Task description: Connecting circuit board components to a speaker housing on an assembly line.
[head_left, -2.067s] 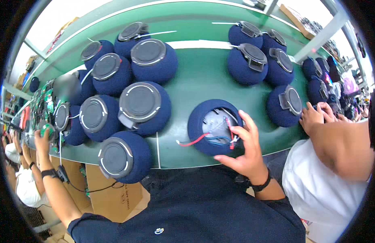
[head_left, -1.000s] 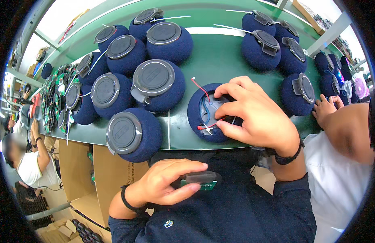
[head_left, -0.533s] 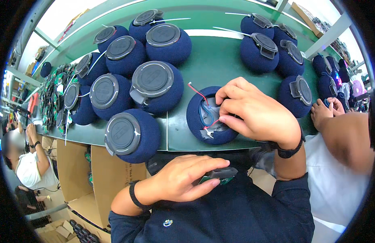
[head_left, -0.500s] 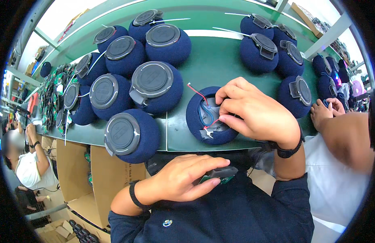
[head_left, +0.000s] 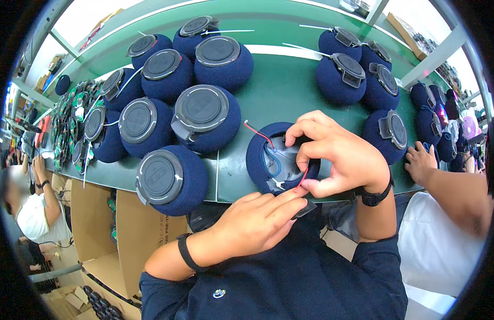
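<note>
A round dark blue fabric-covered speaker shell (head_left: 260, 160) lies open side up at the near edge of the green bench (head_left: 279, 90). Red and blue wires (head_left: 257, 133) show inside it. My right hand (head_left: 337, 154) rests on its open top, thumb and fingers pinching a thin red wire. My left hand (head_left: 257, 218) is just below the shell at the bench edge, closed on a small dark flat part (head_left: 304, 209) whose tip sticks out past my fingers.
Several closed blue shells with grey round lids (head_left: 199, 114) crowd the bench left of the open one; more with clip-on lids (head_left: 343, 74) stand at the right. Another person's hand (head_left: 423, 162) rests at the right edge. A seated person (head_left: 28, 208) and cardboard boxes (head_left: 97, 213) are at lower left.
My left hand has risen from my lap to the bench edge with the dark part. My right hand has shifted on the open shell and now pinches the red wire.
</note>
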Available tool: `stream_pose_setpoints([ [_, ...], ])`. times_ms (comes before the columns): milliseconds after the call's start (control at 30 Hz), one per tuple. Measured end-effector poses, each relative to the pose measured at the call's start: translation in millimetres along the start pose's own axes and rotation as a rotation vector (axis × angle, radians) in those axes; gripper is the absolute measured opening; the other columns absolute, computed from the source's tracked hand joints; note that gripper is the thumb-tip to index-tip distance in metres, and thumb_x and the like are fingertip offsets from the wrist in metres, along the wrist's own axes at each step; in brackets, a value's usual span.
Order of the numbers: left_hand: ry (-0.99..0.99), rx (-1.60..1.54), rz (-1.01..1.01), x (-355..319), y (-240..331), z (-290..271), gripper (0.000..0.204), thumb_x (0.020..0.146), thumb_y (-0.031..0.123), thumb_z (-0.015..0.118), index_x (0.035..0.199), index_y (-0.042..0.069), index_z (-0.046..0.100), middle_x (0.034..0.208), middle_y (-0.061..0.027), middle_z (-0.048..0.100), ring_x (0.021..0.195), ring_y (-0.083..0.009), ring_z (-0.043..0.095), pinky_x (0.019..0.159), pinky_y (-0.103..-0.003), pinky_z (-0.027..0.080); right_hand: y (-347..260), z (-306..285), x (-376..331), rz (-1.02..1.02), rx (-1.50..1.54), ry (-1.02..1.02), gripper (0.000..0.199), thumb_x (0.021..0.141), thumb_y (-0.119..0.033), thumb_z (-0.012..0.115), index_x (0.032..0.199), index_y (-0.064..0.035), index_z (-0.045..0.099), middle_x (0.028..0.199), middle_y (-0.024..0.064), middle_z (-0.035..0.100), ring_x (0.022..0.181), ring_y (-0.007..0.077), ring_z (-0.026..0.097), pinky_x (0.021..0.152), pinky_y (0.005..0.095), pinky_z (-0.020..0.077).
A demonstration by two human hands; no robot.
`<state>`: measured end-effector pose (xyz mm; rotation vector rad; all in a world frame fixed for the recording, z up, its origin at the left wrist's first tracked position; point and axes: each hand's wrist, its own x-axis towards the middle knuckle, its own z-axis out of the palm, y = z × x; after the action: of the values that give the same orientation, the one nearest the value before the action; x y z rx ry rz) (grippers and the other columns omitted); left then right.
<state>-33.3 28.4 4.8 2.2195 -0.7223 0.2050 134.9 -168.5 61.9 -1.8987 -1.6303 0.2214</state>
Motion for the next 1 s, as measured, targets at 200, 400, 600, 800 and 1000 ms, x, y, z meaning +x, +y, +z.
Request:
stream_pose_setpoints([
  [200, -0.013, 0.134, 0.032, -5.4, -2.0, -6.1, 0.053, 0.078, 0.010, 0.079, 0.128, 0.008, 0.061, 0.140, -0.0081, 0.065, 0.074, -0.0238, 0.065, 0.069, -0.036, 0.051, 4.5, 4.3, -8.0, -0.033, 0.019, 0.046, 0.023, 0.074, -0.018, 0.084, 0.083, -0.0103, 0.063, 0.113, 0.0082, 0.064, 0.111, 0.0325, 0.058, 0.097, 0.0437, 0.0463],
  [400, 0.061, 0.030, -0.115, -24.0, -17.1, -13.9, 0.047, 0.086, 0.007, 0.075, 0.130, 0.006, 0.056, 0.141, -0.0177, 0.063, 0.096, -0.0337, 0.072, 0.083, -0.040, 0.057, -7.3, 27.3, -20.8, 0.004, -0.102, 0.205, 0.026, 0.079, -0.023, 0.084, 0.094, -0.0109, 0.067, 0.115, 0.0058, 0.069, 0.110, 0.0298, 0.063, 0.097, 0.0433, 0.0463],
  [600, 0.216, -0.233, -0.123, -29.4, -28.3, -5.4, 0.043, 0.092, 0.005, 0.069, 0.132, 0.002, 0.055, 0.140, -0.0266, 0.060, 0.119, -0.0410, 0.067, 0.099, -0.043, 0.054, -11.0, 12.2, 3.8, 0.083, -0.084, 0.199, 0.032, 0.086, -0.038, 0.078, 0.099, -0.0104, 0.069, 0.107, 0.0076, 0.071, 0.099, 0.0294, 0.065, 0.087, 0.0415, 0.0445],
  [800, 0.247, -0.259, -0.147, -26.9, -27.1, -4.4, 0.041, 0.093, 0.006, 0.069, 0.132, 0.001, 0.056, 0.139, -0.0245, 0.061, 0.121, -0.0385, 0.065, 0.100, -0.043, 0.054, 8.4, 11.2, 29.2, 0.099, -0.160, 0.128, 0.031, 0.098, -0.036, 0.063, 0.096, -0.0060, 0.071, 0.091, 0.0102, 0.072, 0.089, 0.0334, 0.066, 0.079, 0.0448, 0.0465],
  [1000, 0.229, -0.316, -0.164, -25.4, -29.1, -4.8, 0.040, 0.093, 0.005, 0.070, 0.131, 0.001, 0.057, 0.138, -0.0249, 0.061, 0.126, -0.0377, 0.062, 0.106, -0.044, 0.050, 9.8, 23.5, 27.5, 0.089, -0.158, 0.273, 0.025, 0.096, -0.029, 0.067, 0.102, -0.0057, 0.073, 0.104, 0.0117, 0.073, 0.095, 0.0312, 0.068, 0.082, 0.0426, 0.0491],
])
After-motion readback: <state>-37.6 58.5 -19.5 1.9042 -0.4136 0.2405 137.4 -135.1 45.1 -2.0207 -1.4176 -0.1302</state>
